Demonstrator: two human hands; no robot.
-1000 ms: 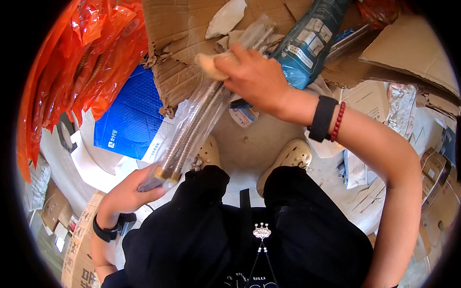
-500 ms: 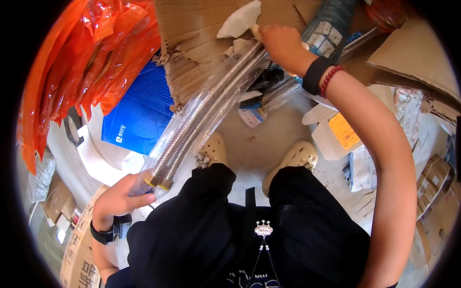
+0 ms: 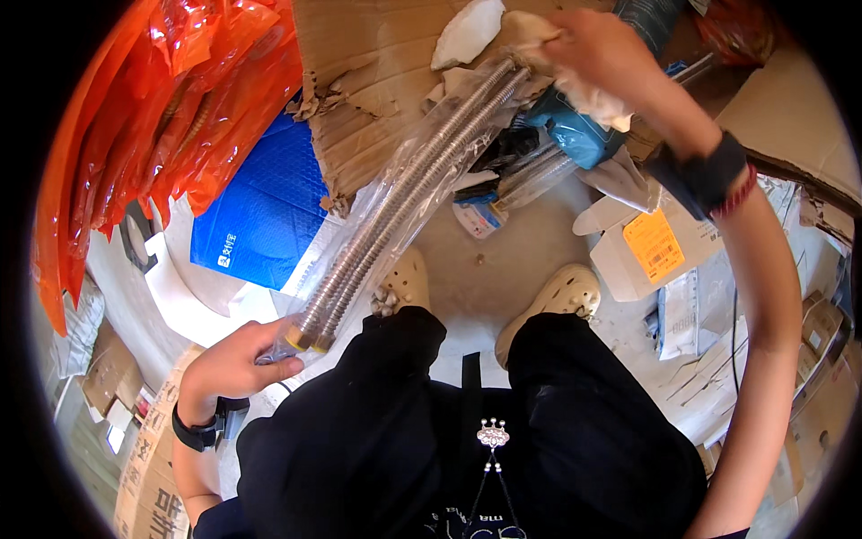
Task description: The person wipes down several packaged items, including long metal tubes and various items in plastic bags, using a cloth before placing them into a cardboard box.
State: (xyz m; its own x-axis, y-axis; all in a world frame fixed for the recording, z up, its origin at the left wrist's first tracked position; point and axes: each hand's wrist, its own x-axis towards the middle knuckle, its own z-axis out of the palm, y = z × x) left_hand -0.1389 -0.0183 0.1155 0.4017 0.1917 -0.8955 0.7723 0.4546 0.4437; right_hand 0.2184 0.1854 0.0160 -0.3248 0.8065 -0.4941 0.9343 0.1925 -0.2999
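Note:
My left hand [image 3: 233, 359] grips the lower end of a clear plastic bag holding two corrugated metal hoses [image 3: 400, 202] with brass-coloured end fittings. The bag slants up and rightward across the cardboard. My right hand [image 3: 606, 63] is closed on a crumpled beige piece [image 3: 530, 31], perhaps paper, near the bag's upper end; its fingertips are partly hidden. Beneath that hand lies a teal plastic package [image 3: 584, 144], with more clear-wrapped items [image 3: 530, 180] beside it.
Red plastic bags [image 3: 153, 108] lie upper left over a blue padded mailer [image 3: 247, 234] and white pieces. Torn cardboard [image 3: 359, 99] spans the top. An open carton with an orange label [image 3: 611, 247] lies right of my feet; more cardboard [image 3: 144, 449] is at lower left.
My right hand has moved up and to the right with the beige piece, off the bag's middle, exposing more of the hoses. The bag's lower end in my left hand has shifted slightly.

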